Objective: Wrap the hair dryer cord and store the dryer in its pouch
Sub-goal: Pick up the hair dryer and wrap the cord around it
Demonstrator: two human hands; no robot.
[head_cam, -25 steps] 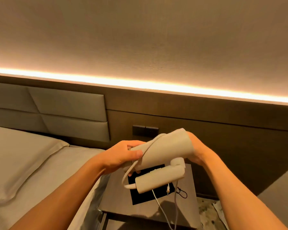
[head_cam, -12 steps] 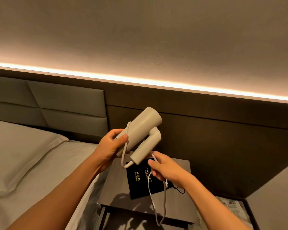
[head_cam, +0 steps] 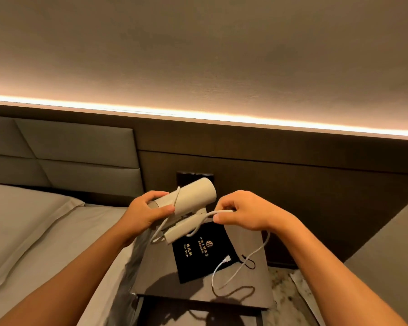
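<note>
White cord (head_cam: 239,263) pinched in right hand (head_cam: 244,211), left hand (head_cam: 146,214) gripping dryer (head_cam: 193,200)

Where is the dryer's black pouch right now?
The black pouch lies flat on the bedside table, below the hair dryer, right of the bed.

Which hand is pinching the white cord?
The right hand pinches the cord between thumb and fingers. The left hand instead grips the hair dryer by its barrel.
</note>
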